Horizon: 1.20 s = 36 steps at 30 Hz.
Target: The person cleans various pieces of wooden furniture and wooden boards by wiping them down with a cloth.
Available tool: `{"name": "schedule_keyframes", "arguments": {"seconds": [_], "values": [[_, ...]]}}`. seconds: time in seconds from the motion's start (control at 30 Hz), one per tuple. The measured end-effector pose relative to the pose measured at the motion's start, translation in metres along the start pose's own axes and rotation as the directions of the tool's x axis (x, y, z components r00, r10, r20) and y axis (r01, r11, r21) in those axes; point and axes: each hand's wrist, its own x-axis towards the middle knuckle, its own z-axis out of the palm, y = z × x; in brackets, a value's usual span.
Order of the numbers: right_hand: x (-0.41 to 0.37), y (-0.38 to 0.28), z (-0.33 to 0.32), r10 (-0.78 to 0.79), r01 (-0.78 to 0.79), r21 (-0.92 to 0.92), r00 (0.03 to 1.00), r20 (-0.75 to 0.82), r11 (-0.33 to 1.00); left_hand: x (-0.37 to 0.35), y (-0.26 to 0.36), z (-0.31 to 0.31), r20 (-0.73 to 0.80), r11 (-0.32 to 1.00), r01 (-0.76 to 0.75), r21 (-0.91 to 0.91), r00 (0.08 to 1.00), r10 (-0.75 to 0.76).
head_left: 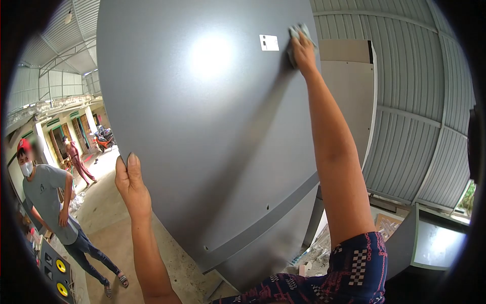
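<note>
A large grey panel [167, 116] stands upright before me, glossy, with a bright glare spot and a small white label [269, 43] near its top. My left hand [132, 180] grips the panel's left edge, thumb on the front face and fingers behind it. High on the right side, my right hand [304, 50] presses a bunched grey-green cloth [297, 33] against the surface, close to the right edge. Along the bottom runs a darker strip [263, 223] with small holes beside it.
At left a person [50, 192] in a grey shirt, cap and mask stands nearby; another person [77, 159] is farther back by a motorbike [104, 138]. A speaker box [54, 271] with yellow cones sits lower left. Right are a pale cabinet [347, 96] and a grey box [415, 240].
</note>
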Motion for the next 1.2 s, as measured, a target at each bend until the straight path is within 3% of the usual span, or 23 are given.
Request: {"name": "schedule_keyframes", "arguments": {"seconds": [0.1,0.2,0.3,0.33,0.43,0.57,0.63,0.77,0.9,1.0,1.1,1.2], "values": [[-0.064,0.028,-0.019,0.026,-0.027,-0.016,0.997,-0.066,1.0,0.0,0.003,0.004,-0.024,0.998,-0.016,-0.062,1.0,0.015],[-0.103,0.044,-0.014,0.197,-0.198,0.012,0.965,-0.175,0.98,0.0,0.0,0.002,-0.003,0.997,-0.007,-0.082,1.0,0.007],[-0.124,-0.015,-0.02,0.563,-0.577,-0.025,0.805,-0.188,0.816,-0.001,0.003,0.004,-0.026,0.998,-0.005,-0.067,1.0,0.003],[-0.128,-0.031,-0.021,0.575,-0.584,-0.011,0.803,-0.159,0.812,0.0,0.001,0.002,-0.018,0.998,-0.007,-0.065,1.0,0.006],[-0.136,-0.068,0.001,0.256,-0.266,-0.02,0.942,-0.218,0.964,0.001,-0.003,0.0,-0.005,0.998,-0.017,-0.059,1.0,0.017],[-0.148,-0.183,-0.004,-0.058,0.078,0.152,0.99,-0.131,0.985,0.001,0.0,0.001,0.0,0.998,-0.019,-0.058,1.0,0.019],[-0.157,-0.218,-0.005,-0.316,0.335,0.122,0.936,-0.154,0.934,0.0,-0.001,-0.001,0.008,0.998,-0.025,-0.05,1.0,0.025],[-0.207,-0.264,-0.02,-0.569,0.56,0.251,0.821,-0.044,0.789,0.002,-0.002,-0.002,0.015,0.999,-0.031,-0.035,0.999,0.031],[-0.289,-0.266,-0.042,-0.737,0.626,0.414,0.645,0.202,0.661,0.0,-0.007,0.001,-0.049,0.994,-0.107,0.026,0.993,0.108],[-0.341,-0.235,-0.048,-0.858,0.718,0.477,0.474,0.2,0.508,0.0,0.001,-0.001,0.006,0.999,-0.012,-0.031,1.0,0.012],[-0.351,-0.195,-0.052,-0.871,0.746,0.465,0.47,0.14,0.477,0.001,0.0,0.0,0.008,1.0,-0.004,-0.029,1.0,0.004],[-0.327,-0.144,-0.053,-0.767,0.67,0.38,0.595,0.239,0.638,0.0,0.001,0.002,-0.019,0.999,0.009,-0.032,1.0,-0.01]]}}
